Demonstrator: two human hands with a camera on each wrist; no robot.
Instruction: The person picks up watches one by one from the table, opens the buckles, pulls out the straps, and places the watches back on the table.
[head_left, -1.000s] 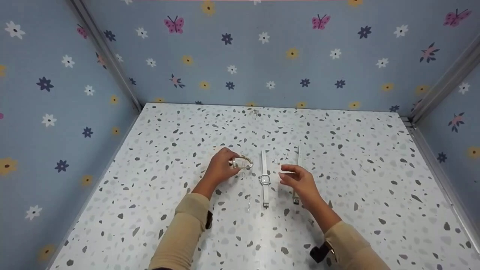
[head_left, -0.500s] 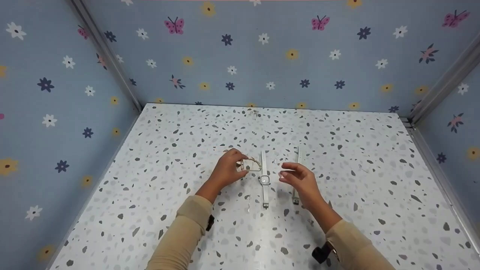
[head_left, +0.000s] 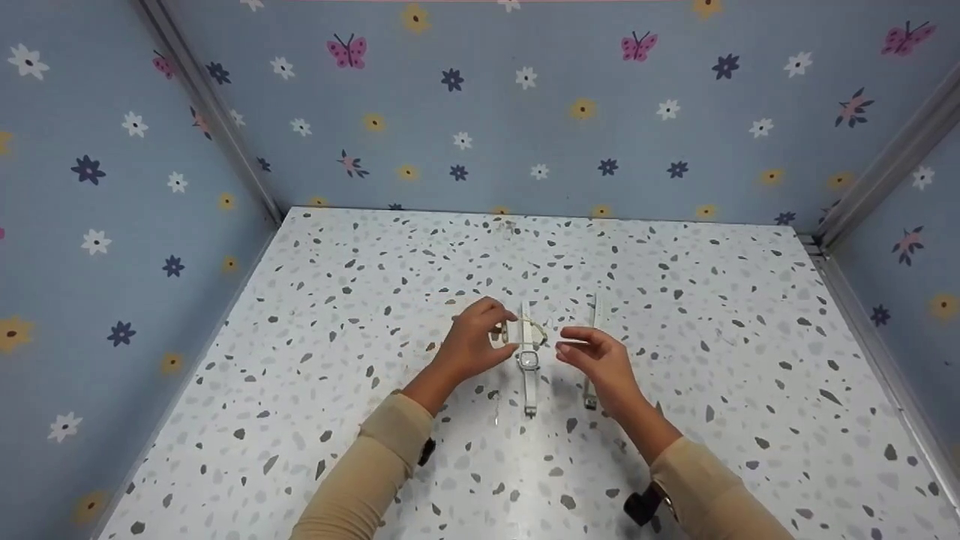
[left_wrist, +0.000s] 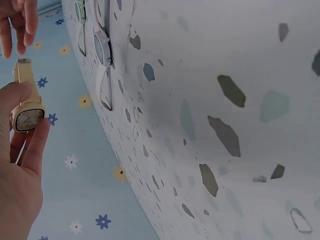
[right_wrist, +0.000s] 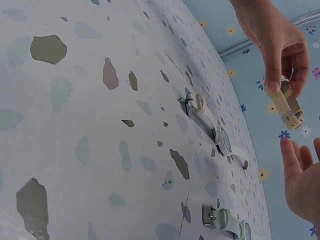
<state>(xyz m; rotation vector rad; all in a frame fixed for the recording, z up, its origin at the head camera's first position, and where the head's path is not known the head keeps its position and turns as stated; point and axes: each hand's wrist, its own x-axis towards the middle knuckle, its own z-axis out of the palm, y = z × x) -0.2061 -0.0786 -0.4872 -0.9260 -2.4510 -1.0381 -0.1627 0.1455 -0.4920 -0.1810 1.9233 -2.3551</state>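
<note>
Left hand [head_left: 474, 345], pinching cream watch [left_wrist: 30, 119], shifted rightward, nearer right hand [head_left: 604, 367], whose fingers stay relaxed.

Head view: high over desk [head_left: 510, 480], farthest back, facing forward and down, far wall [head_left: 495, 109] included. Wrist views: low, close in, desk tipped steeply; both share pale-yellow watch [left_wrist: 30, 118], left hand [head_left: 474, 341], part of right hand [head_left: 604, 367].

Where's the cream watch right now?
In the left-wrist view, the cream watch is near the left edge, pinched by the left hand, just below the right hand.
</note>
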